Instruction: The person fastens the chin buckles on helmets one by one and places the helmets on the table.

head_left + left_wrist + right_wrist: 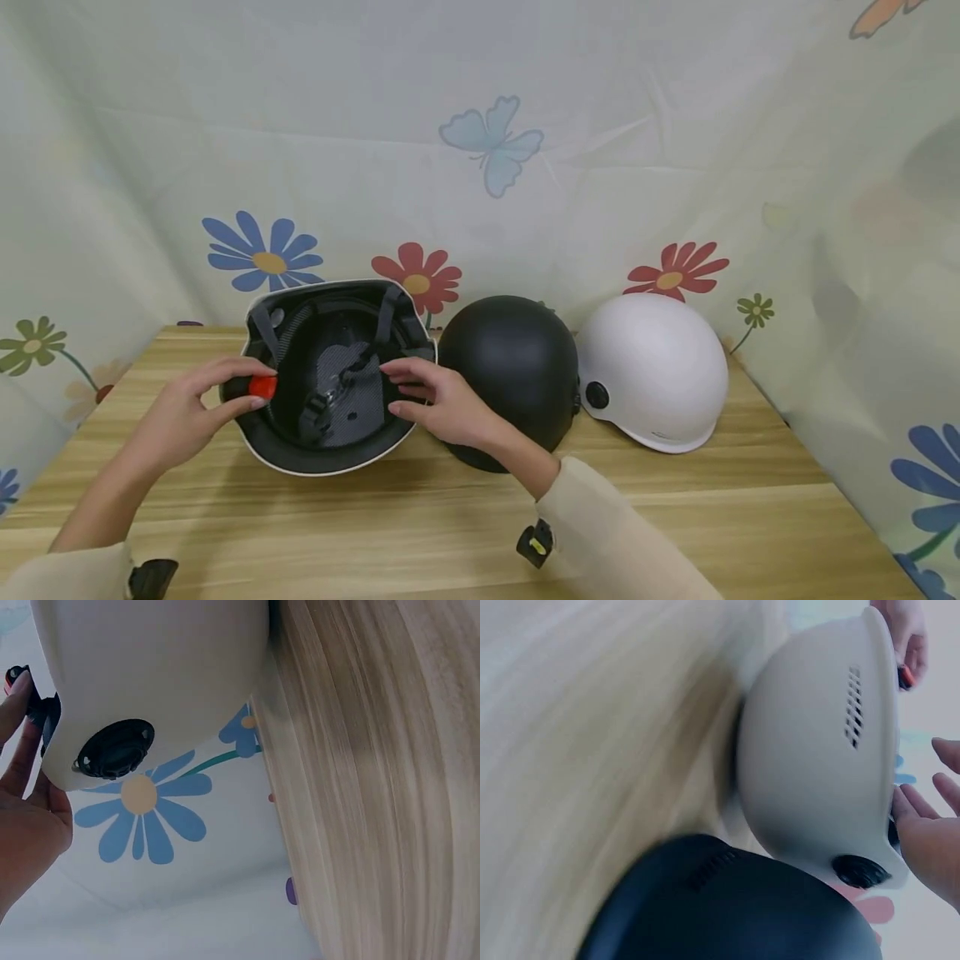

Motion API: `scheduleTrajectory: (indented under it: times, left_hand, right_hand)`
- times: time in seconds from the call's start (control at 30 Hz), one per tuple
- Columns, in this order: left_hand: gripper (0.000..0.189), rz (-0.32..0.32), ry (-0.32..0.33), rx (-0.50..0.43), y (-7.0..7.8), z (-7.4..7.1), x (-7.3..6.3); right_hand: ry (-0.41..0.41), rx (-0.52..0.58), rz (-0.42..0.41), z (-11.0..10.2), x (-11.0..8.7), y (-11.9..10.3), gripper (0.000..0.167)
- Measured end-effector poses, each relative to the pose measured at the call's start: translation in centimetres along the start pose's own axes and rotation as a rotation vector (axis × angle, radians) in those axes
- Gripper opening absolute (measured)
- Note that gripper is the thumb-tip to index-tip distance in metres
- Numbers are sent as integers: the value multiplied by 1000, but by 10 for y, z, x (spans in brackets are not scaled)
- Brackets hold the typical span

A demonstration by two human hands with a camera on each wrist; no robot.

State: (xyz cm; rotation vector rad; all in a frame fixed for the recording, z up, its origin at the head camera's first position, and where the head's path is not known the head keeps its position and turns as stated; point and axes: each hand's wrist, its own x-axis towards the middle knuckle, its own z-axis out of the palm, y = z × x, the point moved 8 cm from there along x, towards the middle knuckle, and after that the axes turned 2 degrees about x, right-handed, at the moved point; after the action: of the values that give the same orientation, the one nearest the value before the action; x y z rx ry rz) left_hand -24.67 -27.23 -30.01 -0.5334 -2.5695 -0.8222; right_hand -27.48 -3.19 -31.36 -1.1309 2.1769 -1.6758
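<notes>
On the left of the table an off-white helmet (322, 468) lies with its dark padded inside turned up toward me in the head view. My left hand (177, 417) pinches a red and black chin-strap buckle (262, 387) between thumb and fingertips at the helmet's left rim. My right hand (442, 400) hovers over the helmet's right rim with fingers loosely bent and the thumb apart. Its fingertips are near the inner strap (387, 312), with nothing seen held. In the right wrist view some of those fingers (911, 806) touch or overlap the rim.
A black helmet (510, 358) stands dome-up directly right of the off-white one, under my right forearm. Beyond it a white helmet (656, 367) sits dome-up. The wooden table (465, 533) ends at a flower-print cloth (570, 208) behind.
</notes>
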Motion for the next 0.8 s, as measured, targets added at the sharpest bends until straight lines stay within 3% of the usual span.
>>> scheduleTrajectory:
  times: [0.27,0.43,0.6,0.8]
  left_hand:
    - [30,-48,23,-43,2,0,-8]
    - [30,-48,125,-92,8,-5,-12]
    - [32,-93,244,-113,11,-10,-16]
    - [35,-75,278,-199,10,-8,-18]
  right_hand:
    - [-3,20,-22,12,0,8,43]
    - [-3,14,-16,14,1,7,44]
    - [-32,20,16,22,1,10,44]
    - [-74,10,50,34,2,15,47]
